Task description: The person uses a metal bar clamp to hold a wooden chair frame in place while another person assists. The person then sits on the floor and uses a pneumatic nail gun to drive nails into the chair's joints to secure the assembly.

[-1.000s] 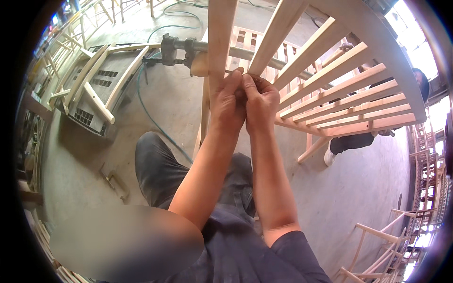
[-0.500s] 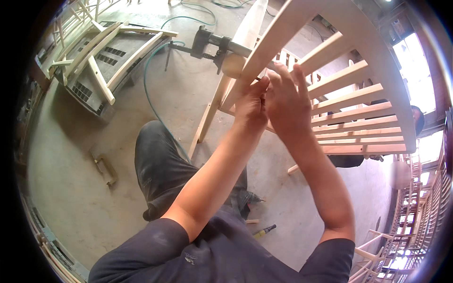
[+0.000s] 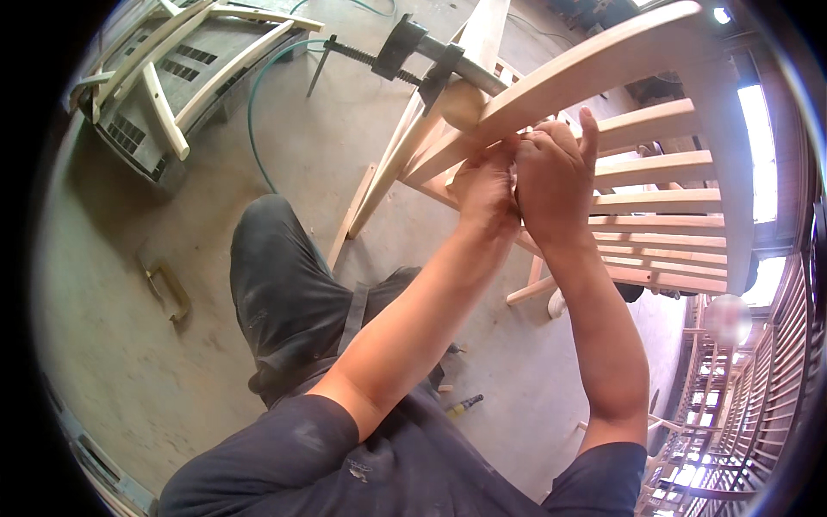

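Both hands are close together at a pale wooden frame (image 3: 573, 73) with several slats. My left hand (image 3: 487, 183) is closed, with its fingers bent against the underside of the thick curved rail. Beside and touching it, my right hand (image 3: 556, 177) is closed too, with one finger sticking up. Whatever they grip is hidden by the fingers. Just beyond my left hand, a dark metal bar clamp (image 3: 401, 47) with a threaded screw is fixed to the frame. A rounded wooden piece (image 3: 462, 105) sits between the clamp and the rail.
Another curved wooden frame (image 3: 231, 79) lies on a grey slotted platform at the far left. A green hose (image 3: 251, 138) runs over the floor. A C-shaped tool (image 3: 172, 293) and a yellow-and-black tool (image 3: 465, 405) lie there too. Stacked wooden frames (image 3: 758, 388) stand at right, near a partly hidden person.
The view has shifted, so the frame and clamp sit differently in it. My right hand's fingers have curled in more at the rail. My left hand stays against it.
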Demonstrator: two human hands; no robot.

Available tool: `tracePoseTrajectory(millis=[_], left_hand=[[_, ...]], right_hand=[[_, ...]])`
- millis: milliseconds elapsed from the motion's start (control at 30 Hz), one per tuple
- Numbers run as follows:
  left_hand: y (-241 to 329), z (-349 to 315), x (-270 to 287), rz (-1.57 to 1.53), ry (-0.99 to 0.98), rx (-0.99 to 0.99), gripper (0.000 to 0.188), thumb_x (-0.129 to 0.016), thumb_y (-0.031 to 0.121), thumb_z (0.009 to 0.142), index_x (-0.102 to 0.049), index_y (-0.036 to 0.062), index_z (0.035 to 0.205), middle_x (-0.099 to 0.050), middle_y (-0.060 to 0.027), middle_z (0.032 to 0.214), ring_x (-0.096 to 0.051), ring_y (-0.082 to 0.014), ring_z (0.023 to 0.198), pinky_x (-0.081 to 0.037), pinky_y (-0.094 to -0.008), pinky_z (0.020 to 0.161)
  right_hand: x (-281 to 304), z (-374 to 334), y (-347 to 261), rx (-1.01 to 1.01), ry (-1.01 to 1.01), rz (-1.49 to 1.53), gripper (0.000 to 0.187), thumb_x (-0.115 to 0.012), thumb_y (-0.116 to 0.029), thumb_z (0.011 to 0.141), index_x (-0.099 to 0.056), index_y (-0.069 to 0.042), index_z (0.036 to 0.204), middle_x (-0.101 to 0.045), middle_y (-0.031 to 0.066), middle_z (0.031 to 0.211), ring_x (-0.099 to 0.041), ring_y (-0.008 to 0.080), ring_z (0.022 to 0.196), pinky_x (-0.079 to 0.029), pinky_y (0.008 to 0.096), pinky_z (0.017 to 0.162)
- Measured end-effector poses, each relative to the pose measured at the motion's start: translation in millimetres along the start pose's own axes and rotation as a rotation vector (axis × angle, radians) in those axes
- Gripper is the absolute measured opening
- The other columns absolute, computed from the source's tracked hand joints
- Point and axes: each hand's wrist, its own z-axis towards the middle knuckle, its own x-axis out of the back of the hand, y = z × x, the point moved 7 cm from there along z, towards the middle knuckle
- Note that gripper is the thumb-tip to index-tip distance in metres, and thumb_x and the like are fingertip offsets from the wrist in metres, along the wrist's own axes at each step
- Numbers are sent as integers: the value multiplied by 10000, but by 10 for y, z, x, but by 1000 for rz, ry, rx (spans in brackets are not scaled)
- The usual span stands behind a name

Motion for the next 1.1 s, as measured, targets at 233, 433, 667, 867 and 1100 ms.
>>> tracePoseTrajectory(millis=[233, 433, 667, 867, 1100], left_hand=[[7, -3, 82, -1, 90, -77, 114, -776, 86, 905, -719, 18, 977, -722, -54, 934, -654, -127, 846, -547, -280, 738], [5, -44, 14, -36, 18, -87, 93, -746, 95, 937, -718, 17, 979, -724, -53, 943, -660, -116, 836, -538, -249, 723], [12, 7, 47, -25, -88, -111, 98, -607, 32, 999, -697, 32, 1039, -690, -37, 933, -650, -116, 838, -558, -256, 732], [-29, -16, 45, -53, -150, -139, 120, -655, 61, 979, -690, 21, 1086, -691, -29, 992, -640, -110, 870, -522, -245, 739], [-102, 275, 97, 9, -216, -59, 180, -600, 54, 957, -621, 57, 1136, -637, -26, 953, -640, -123, 845, -544, -266, 698]], right_hand=[[-61, -11, 6, 6, -37, 16, 84, -643, -78, 816, -650, -85, 733, -701, 21, 827, -651, 180, 996, -290, 492, 1149], [-44, -34, -24, 41, 67, 37, 88, -651, -56, 770, -634, -67, 684, -623, 47, 744, -632, 208, 934, -351, 463, 1127], [-63, -52, -52, 70, 112, 32, 48, -647, -62, 754, -635, -46, 710, -626, 70, 769, -626, 229, 942, -386, 450, 1098], [-76, -129, -32, 88, 134, -5, 36, -646, -66, 729, -638, -32, 718, -622, 77, 780, -623, 232, 947, -403, 441, 1082], [5, -85, 21, 125, 197, -18, 91, -652, -123, 772, -680, -102, 688, -631, 36, 720, -646, 221, 899, -443, 408, 1038]])
